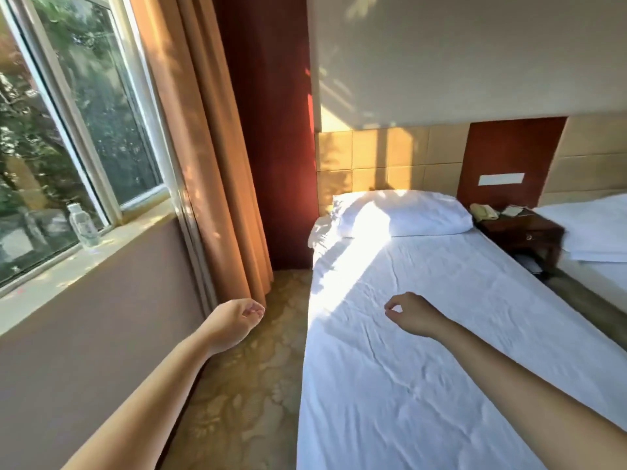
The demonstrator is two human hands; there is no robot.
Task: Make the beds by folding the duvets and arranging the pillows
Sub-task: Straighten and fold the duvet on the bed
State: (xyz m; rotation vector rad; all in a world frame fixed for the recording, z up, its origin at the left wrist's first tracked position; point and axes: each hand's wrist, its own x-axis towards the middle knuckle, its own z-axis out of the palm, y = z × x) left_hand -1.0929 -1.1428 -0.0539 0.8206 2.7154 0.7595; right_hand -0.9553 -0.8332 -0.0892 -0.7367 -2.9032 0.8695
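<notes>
The near bed [441, 368] is lying in front of me under a bare white sheet, lightly creased, with sunlight falling across its upper left part. A second bed [607, 276] is showing at the far right, with folded white bedding [597, 232] resting on it. One white pillow [403, 213] is sitting flat at the head of the near bed, against the padded headboard [390, 157]. A dark nightstand [522, 232] is standing between the beds. I am holding my left hand [234, 322] over the carpet beside the bed, its grip curled closed on nothing. My right hand [410, 313] is hovering above the sheet, fingers loosely closed and empty.
</notes>
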